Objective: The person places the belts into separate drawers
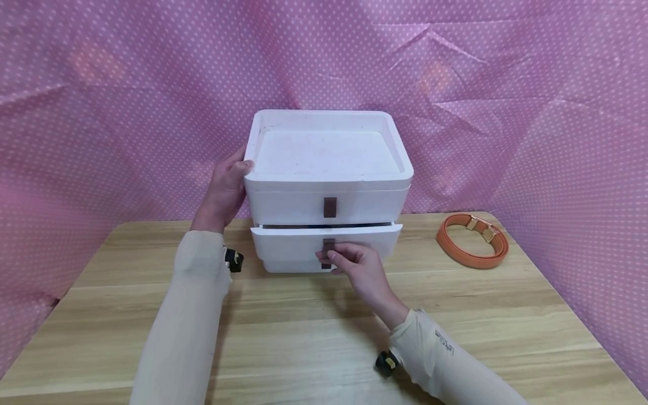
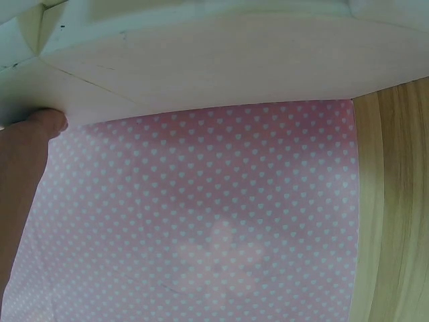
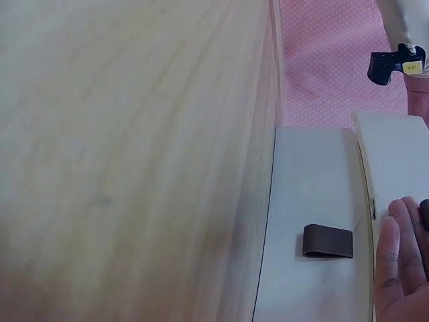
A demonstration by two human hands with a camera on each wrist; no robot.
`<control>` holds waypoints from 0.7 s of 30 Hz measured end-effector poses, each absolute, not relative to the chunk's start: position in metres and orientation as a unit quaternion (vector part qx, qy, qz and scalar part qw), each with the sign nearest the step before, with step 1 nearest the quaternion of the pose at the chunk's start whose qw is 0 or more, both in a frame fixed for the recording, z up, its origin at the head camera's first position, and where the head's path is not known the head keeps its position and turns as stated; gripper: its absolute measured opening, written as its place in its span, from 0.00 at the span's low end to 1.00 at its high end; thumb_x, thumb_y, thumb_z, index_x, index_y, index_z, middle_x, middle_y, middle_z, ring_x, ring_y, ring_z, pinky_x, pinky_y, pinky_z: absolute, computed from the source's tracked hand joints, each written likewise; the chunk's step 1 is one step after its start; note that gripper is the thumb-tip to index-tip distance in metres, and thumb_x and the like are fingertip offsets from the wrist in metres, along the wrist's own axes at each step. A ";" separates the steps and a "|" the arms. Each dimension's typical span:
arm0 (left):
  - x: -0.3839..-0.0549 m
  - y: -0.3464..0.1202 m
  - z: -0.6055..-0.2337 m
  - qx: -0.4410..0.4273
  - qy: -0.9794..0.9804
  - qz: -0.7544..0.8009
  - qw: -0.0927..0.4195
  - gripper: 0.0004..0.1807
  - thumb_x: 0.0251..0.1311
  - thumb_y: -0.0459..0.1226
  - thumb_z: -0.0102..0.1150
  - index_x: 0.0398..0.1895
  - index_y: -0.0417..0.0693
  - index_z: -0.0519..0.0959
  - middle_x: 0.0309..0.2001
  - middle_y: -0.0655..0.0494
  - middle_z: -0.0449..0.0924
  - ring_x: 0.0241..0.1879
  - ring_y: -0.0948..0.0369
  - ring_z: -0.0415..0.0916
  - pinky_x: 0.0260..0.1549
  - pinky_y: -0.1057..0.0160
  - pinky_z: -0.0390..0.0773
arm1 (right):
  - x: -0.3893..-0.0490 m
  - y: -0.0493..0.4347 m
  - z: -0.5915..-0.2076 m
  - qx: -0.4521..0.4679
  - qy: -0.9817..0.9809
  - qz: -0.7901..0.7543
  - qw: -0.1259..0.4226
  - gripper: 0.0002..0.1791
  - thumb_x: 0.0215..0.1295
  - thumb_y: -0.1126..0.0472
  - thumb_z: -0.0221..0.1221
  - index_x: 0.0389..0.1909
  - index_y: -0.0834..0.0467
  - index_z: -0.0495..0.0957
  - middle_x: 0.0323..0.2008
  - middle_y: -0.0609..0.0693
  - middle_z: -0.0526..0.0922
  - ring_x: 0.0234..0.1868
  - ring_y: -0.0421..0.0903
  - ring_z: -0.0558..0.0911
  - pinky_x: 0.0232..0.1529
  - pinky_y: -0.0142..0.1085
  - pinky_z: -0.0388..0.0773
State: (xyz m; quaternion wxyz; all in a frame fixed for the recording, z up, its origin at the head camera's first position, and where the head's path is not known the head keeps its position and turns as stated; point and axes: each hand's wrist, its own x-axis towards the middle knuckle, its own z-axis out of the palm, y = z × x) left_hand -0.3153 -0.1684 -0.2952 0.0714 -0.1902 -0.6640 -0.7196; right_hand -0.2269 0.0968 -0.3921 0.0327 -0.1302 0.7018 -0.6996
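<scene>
A white plastic drawer unit with a tray-like top stands on the table. Its middle drawer sits slightly pulled out, with a narrow dark gap above its front. My left hand holds the unit's left side, thumb at the top rim; in the left wrist view a fingertip meets the side panel's edge. With thumb and fingers, my right hand pinches the brown pull tab of the middle drawer. A lower brown tab shows on the bottom drawer in the right wrist view. The drawer's contents are hidden.
A coiled orange-brown belt with gold-coloured metal parts lies at the table's right. The wooden tabletop stretches in front of the unit. Pink dotted cloth hangs behind and at both sides.
</scene>
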 end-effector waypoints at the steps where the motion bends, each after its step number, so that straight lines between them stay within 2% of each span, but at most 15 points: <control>1: -0.315 -0.168 -0.295 -0.191 -0.664 -0.720 0.072 0.34 0.65 0.38 0.44 0.77 0.53 0.57 0.75 0.54 0.54 0.72 0.52 0.53 0.70 0.53 0.55 | -0.227 0.097 -0.392 -0.130 0.702 -0.700 0.032 0.11 0.69 0.65 0.58 0.46 0.66 0.83 0.42 0.55 0.87 0.47 0.49 0.85 0.49 0.56 0.79; 21: -0.314 -0.168 -0.294 -0.181 -0.671 -0.715 0.070 0.35 0.64 0.40 0.45 0.76 0.53 0.57 0.75 0.53 0.56 0.71 0.52 0.55 0.69 0.53 0.57 | -0.229 0.097 -0.393 -0.140 0.705 -0.695 0.019 0.11 0.69 0.65 0.59 0.46 0.68 0.82 0.42 0.57 0.87 0.46 0.50 0.85 0.48 0.58 0.79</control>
